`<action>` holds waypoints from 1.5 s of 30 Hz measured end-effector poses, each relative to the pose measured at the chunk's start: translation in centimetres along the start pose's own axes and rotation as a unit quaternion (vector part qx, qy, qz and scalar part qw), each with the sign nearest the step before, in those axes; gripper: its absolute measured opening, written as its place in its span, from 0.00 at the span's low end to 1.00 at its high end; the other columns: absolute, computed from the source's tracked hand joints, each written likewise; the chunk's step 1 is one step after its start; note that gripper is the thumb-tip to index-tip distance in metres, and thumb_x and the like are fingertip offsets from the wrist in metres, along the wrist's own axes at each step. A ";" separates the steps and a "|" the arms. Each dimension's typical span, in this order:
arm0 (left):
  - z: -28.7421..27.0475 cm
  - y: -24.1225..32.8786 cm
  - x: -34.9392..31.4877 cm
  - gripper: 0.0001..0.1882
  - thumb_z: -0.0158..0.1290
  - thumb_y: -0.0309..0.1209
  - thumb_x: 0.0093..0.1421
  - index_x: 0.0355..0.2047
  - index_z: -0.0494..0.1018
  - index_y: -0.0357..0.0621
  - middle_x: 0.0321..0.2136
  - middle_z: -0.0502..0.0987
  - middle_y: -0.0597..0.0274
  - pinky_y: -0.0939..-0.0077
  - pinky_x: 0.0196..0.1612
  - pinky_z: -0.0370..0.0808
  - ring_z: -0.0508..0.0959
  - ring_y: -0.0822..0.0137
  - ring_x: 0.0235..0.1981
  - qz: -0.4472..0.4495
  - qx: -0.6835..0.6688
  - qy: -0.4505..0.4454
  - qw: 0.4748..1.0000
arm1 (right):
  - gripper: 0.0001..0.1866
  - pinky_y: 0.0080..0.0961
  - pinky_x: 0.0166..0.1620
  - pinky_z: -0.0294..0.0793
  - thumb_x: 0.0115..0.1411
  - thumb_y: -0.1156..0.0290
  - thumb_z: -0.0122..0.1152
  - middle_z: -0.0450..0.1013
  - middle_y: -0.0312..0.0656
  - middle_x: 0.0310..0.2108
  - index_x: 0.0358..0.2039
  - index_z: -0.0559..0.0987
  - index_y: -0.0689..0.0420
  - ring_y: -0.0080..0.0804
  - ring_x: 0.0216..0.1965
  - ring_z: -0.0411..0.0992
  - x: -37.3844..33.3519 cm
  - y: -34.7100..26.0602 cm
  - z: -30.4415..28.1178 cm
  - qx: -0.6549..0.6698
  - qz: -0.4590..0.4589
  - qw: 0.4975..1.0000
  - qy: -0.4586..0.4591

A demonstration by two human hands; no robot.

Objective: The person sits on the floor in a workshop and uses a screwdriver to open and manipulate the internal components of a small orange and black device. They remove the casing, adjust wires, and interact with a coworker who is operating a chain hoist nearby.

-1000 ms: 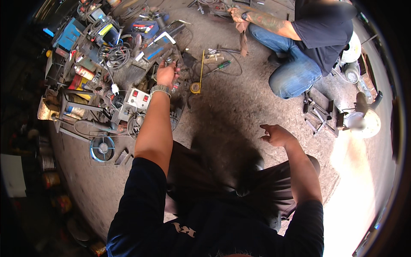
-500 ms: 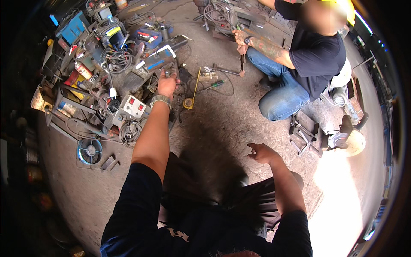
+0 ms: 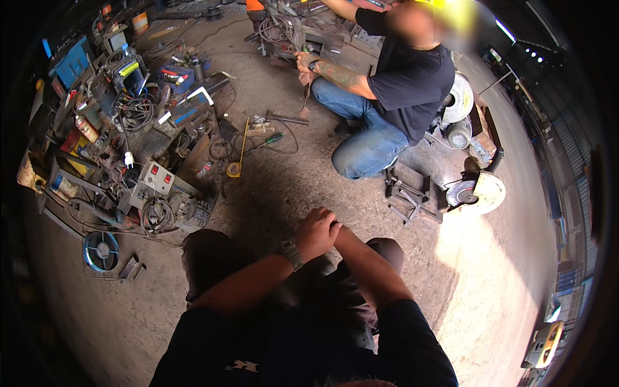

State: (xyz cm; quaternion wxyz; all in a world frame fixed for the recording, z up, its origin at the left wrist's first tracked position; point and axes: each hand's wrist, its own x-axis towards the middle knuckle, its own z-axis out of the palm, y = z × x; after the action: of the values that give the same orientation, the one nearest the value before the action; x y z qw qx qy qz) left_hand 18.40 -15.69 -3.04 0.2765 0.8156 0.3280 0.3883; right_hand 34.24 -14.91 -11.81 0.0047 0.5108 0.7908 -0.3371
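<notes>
My left hand, with a watch on its wrist, is folded over my right hand in front of my knees. The left fingers curl round the right hand near its wrist and hide most of it, so the right fingers do not show. No tool shows in either hand. Ahead and to the left on the floor lie a yellow tape measure with its blade drawn out and a green-handled screwdriver. They are apart from my hands.
A pile of cables, tools and a grey switch box fills the left. A blue round fan stands nearer. A co-worker in a yellow helmet squats ahead, holding a tool. A cut-off saw and metal frame sit at right.
My left hand has come back from the metal pieces at left and now clasps my right hand. The right hand has moved inward. The view has swung right.
</notes>
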 end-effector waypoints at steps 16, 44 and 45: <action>-4.3 -2.5 -3.3 0.22 0.64 0.49 0.63 0.34 0.78 0.38 0.34 0.79 0.46 0.56 0.39 0.77 0.81 0.48 0.36 -0.124 -0.082 -0.293 0.944 | 0.25 0.43 0.59 0.76 0.60 0.59 0.69 0.80 0.47 0.54 0.58 0.79 0.49 0.50 0.58 0.76 -1.6 -1.0 5.2 0.051 0.024 0.992 -0.116; 0.6 -6.0 -4.4 0.25 0.62 0.48 0.65 0.37 0.75 0.32 0.37 0.78 0.36 0.48 0.43 0.75 0.79 0.37 0.38 -0.189 -0.042 -0.218 0.956 | 0.29 0.39 0.64 0.73 0.60 0.61 0.67 0.76 0.50 0.60 0.63 0.76 0.48 0.49 0.64 0.72 -1.9 -2.6 3.8 0.149 0.169 0.970 -0.086; -0.1 -4.7 -4.0 0.25 0.62 0.48 0.65 0.36 0.75 0.32 0.37 0.78 0.36 0.48 0.42 0.75 0.79 0.37 0.38 -0.174 -0.029 -0.220 0.960 | 0.32 0.38 0.67 0.71 0.60 0.61 0.67 0.75 0.48 0.62 0.66 0.75 0.47 0.47 0.67 0.70 -2.1 -3.1 2.8 0.159 0.201 0.961 -0.107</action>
State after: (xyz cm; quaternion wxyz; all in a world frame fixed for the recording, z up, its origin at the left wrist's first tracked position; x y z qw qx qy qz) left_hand 14.93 -15.74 -8.10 0.4281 0.8031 0.3846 0.1545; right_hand 31.83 -18.86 -11.57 0.0759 0.6148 0.6027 -0.5030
